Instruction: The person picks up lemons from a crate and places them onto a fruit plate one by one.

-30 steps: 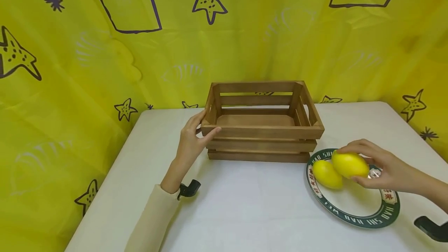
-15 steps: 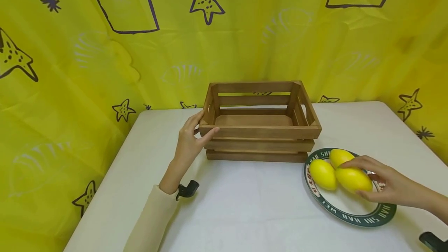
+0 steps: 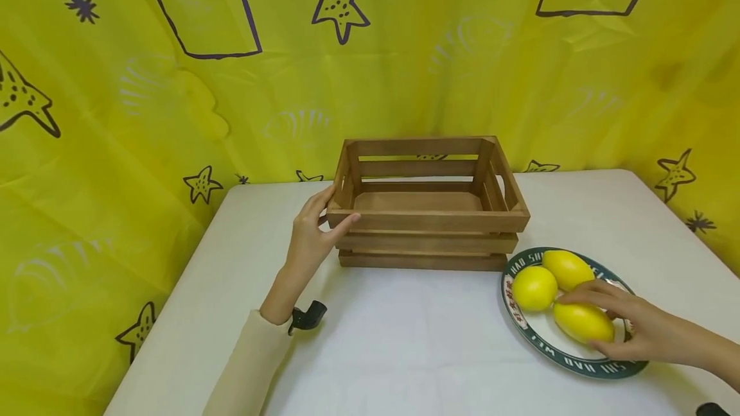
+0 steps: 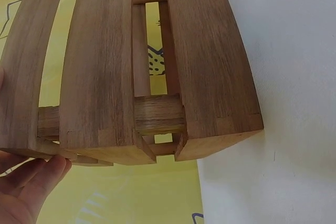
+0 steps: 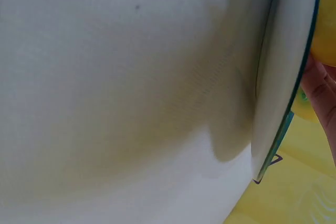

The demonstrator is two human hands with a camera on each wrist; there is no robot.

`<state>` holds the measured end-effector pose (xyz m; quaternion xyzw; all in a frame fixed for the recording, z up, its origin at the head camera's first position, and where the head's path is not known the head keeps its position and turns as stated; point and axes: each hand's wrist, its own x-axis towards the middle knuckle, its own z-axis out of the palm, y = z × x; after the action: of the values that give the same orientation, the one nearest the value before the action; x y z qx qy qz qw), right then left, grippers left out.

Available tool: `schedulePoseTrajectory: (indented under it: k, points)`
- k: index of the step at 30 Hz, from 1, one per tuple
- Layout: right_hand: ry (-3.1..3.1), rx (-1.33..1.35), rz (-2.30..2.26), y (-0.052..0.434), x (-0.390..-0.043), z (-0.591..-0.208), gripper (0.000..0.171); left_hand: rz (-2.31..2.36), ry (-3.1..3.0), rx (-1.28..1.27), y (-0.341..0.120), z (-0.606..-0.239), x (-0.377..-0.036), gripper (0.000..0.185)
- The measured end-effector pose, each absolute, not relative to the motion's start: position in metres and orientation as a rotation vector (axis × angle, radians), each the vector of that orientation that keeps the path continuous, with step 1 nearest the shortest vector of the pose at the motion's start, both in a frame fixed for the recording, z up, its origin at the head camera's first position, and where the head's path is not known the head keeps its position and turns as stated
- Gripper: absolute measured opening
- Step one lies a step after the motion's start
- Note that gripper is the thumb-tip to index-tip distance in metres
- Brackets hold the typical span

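A slatted wooden crate stands empty at the back of the white table; it fills the left wrist view. My left hand grips its near left corner, thumb on the front top slat, fingers along the side. To the right, a green-rimmed plate carries three yellow lemons. My right hand holds the nearest lemon, which lies on the plate. The other two lemons lie beside it. The right wrist view shows the plate edge and fingers.
A white table runs left and right of the crate. A yellow curtain with star prints hangs close behind and to the left. A black wrist mount sits on my left sleeve.
My right hand has brought the lemon down from above the plate onto its near side. A third lemon now shows behind it. The left hand has stayed at the crate corner.
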<state>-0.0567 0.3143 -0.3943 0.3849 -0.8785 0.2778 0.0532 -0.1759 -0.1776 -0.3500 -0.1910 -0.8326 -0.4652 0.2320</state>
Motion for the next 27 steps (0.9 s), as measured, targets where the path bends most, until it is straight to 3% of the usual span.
schedulePoseTrajectory:
  k: [7, 12, 20, 27]
  points:
    - [-2.784, 1.227, 0.872, 0.323, -0.067, -0.384, 0.08, -1.278, -2.378, -0.466, -0.182, -0.344, -0.169, 0.07]
    - [-2.742, 1.274, 0.797, 0.316, -0.086, -0.358, 0.07, -1.176, -2.559, -0.357, -0.192, -0.331, -0.157, 0.069]
    - [-2.763, 0.789, 0.54, 0.291, -0.104, -0.31, 0.053, -0.804, -2.767, -0.464, -0.182, -0.308, -0.161, 0.092]
    - [-3.055, 0.543, 0.435, 0.26, -0.12, -0.28, 0.079, -0.518, -2.847, -0.585, -0.168, -0.298, -0.164, 0.104]
